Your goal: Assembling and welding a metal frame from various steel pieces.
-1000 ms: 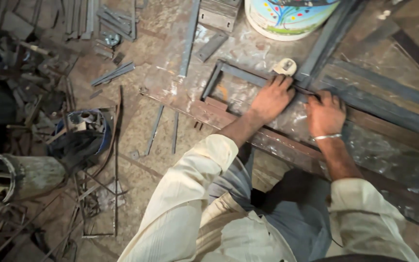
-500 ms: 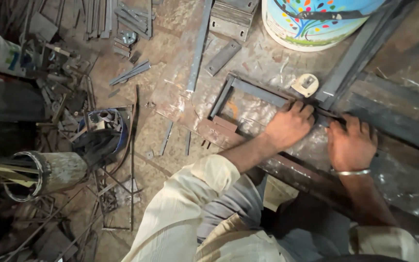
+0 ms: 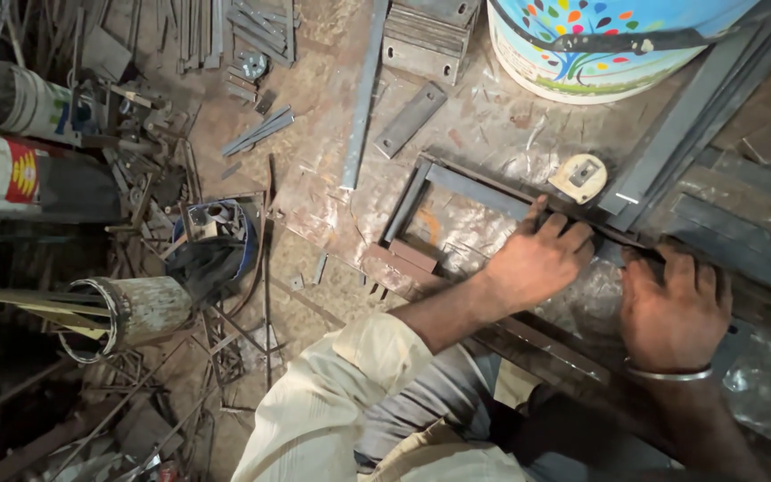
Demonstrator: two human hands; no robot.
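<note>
Both hands have slid right along the steel frame (image 3: 475, 192) on the worktop (image 3: 493, 125). Your left hand (image 3: 537, 261) and right hand (image 3: 671, 308) press flat, holding nothing. It's probably heavy, stiff, sharp-edged, so grab the long bars.

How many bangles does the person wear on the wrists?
1. A thin silver bangle sits on the wrist of the right hand. The left hand has a bare wrist; the sleeve may hide more.
</note>
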